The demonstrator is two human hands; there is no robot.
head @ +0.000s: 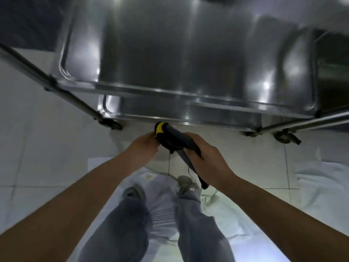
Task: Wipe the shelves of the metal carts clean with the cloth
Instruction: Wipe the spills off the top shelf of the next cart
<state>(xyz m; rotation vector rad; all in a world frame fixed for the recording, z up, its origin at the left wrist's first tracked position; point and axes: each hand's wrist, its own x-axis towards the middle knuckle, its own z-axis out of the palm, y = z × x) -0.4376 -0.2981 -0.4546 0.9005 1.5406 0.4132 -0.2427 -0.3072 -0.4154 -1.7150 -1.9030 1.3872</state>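
Observation:
I stand in front of a stainless steel cart whose top shelf (170,53) fills the upper middle of the head view. Its lower shelf (188,111) shows beneath the front rim. Just in front of the cart I hold a dark grey cloth (175,138) with a yellow and black end, stretched between both hands. My left hand (145,146) pinches the yellow end. My right hand (205,159) grips the cloth's middle, and a loose tail hangs down below it.
A second metal cart (332,72) stands close on the right, its caster (287,138) on the tiled floor. The near cart's left caster (111,124) sits by a slanted leg. White sheets (321,178) lie on the floor around my feet.

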